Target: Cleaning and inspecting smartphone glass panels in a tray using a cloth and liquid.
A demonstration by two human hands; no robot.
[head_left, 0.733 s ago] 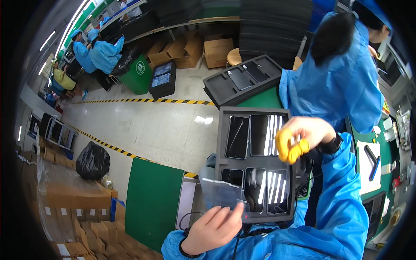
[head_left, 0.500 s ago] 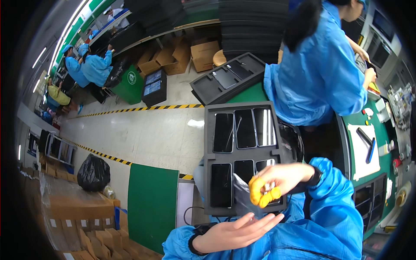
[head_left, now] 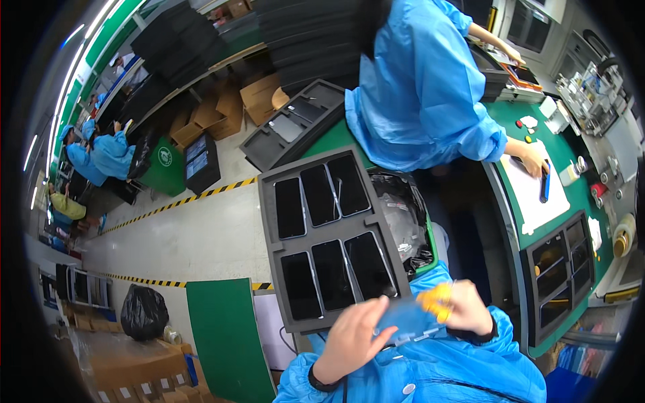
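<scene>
A thin clear plastic film (head_left: 406,321) is held flat between both hands just below the near edge of the grey foam tray (head_left: 329,235), so that it can be wiped. The left hand (head_left: 353,339) is pressed against the film's left end, fingers closed on it. The right hand (head_left: 463,310) is closed on a yellow cloth (head_left: 437,302), laid on the film's right end. Six dark phones (head_left: 332,232) are seated in the tray's pockets.

A thin, clear glossy plastic film (head_left: 408,317) is pinched between the left hand (head_left: 351,341) and right hand (head_left: 468,310), whose fingertips wear matt yellow rubbery cots (head_left: 437,302); just beyond it, a matt dark foam tray (head_left: 334,236) holds glossy black glass panels (head_left: 333,274)
</scene>
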